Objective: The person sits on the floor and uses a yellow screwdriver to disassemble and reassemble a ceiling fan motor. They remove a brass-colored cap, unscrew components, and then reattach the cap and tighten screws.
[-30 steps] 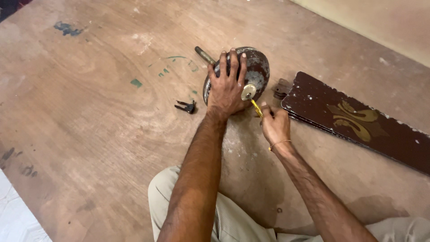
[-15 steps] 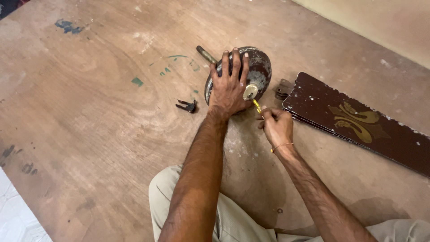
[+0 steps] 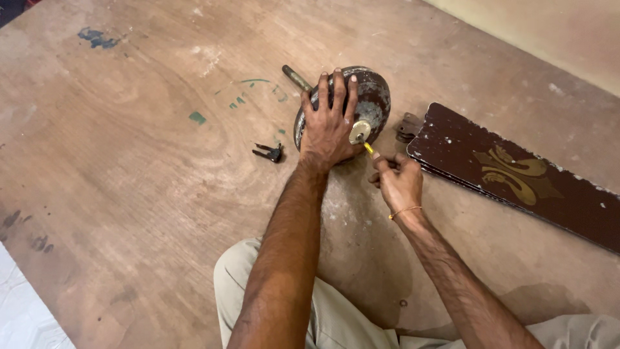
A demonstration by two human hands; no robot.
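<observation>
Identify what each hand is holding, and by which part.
Left hand presses flat on the round motor housing. Right hand grips a yellow tool by its handle end.

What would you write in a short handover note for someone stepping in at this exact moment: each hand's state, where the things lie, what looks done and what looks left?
Left hand: spread flat on the round dark motor housing, pressing it to the wooden floor.
Right hand: closed on a yellow-handled tool, tip at the pale round cap on the housing.
Nearby: dark brown blades stacked to the right, off the housing; small black part loose on the floor to the left; a short rod sticks out behind the housing.
Done: blades appear detached.
Left: work at the cap is in progress; I cannot tell how far.
</observation>
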